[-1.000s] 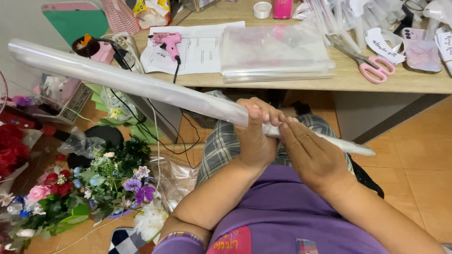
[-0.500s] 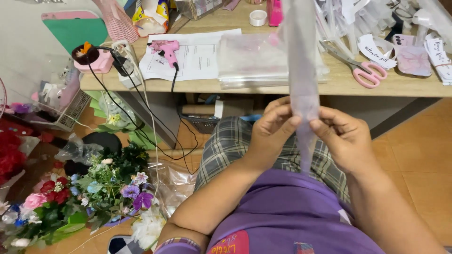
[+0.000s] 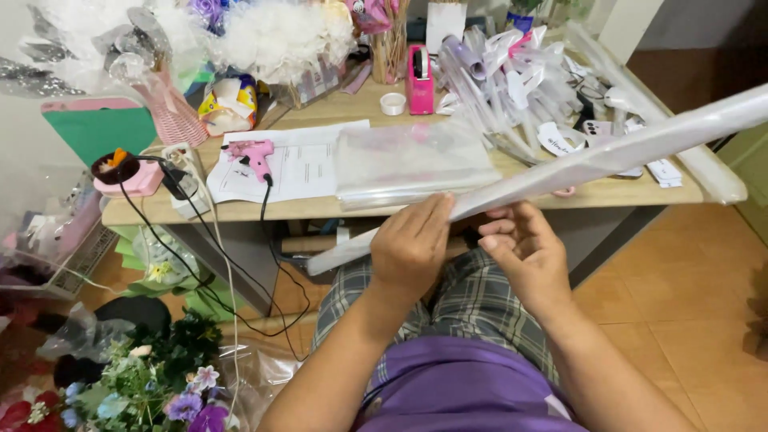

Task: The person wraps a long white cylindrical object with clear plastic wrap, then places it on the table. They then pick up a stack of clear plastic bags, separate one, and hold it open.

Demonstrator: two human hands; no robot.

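Your 2 forearms rise bare from your lap and meet in front of you. Your left hand point(image 3: 412, 248) shows its back, fingers laid flat and pointing up and right. Your right hand point(image 3: 524, 252), just beside it, turns its palm toward you, fingers curled, thumb pressing inward.

1 head camera looks steeply down, close over the lap point(image 3: 448, 320), facing forward to the desk point(image 3: 320, 210).
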